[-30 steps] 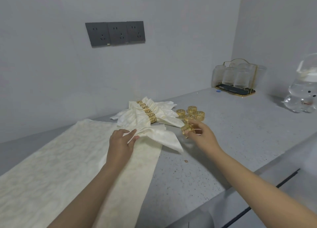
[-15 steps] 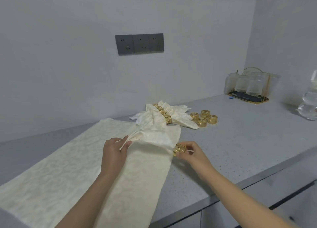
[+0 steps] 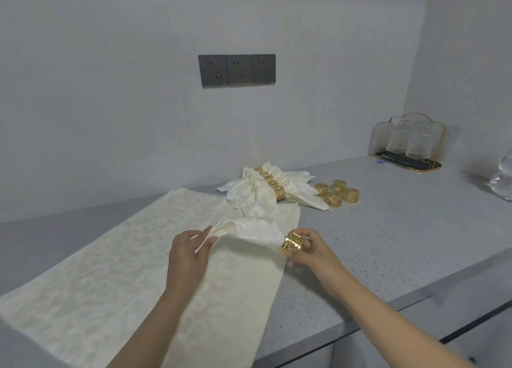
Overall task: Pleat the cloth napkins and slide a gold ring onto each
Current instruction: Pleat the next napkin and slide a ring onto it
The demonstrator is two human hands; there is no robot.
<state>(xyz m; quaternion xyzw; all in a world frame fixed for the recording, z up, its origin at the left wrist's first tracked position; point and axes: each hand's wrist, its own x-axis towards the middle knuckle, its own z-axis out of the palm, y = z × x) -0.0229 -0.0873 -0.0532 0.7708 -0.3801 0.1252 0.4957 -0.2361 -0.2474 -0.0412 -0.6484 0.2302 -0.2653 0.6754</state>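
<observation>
A cream pleated napkin (image 3: pixel 250 230) stretches between my hands just above the long cream cloth (image 3: pixel 116 259) on the counter. My left hand (image 3: pixel 189 250) pinches its gathered left end. My right hand (image 3: pixel 310 247) holds a gold ring (image 3: pixel 291 244) against the napkin's right tip; the tip sits at the ring's opening. Behind them lies a pile of pleated napkins (image 3: pixel 266 190), each with a gold ring round its middle. Several loose gold rings (image 3: pixel 336 193) stand to the right of that pile.
A gold-framed rack of glasses (image 3: pixel 410 143) stands at the back right on the grey counter (image 3: pixel 401 229). A glass jug (image 3: pixel 502 179) is cut off by the right edge. Wall sockets (image 3: pixel 237 70) sit above. The counter's front edge runs close under my right forearm.
My right hand picked a gold ring from the loose group and carried it to the napkin's right tip. My left hand kept its pinch and drew the napkin nearer, away from the pile.
</observation>
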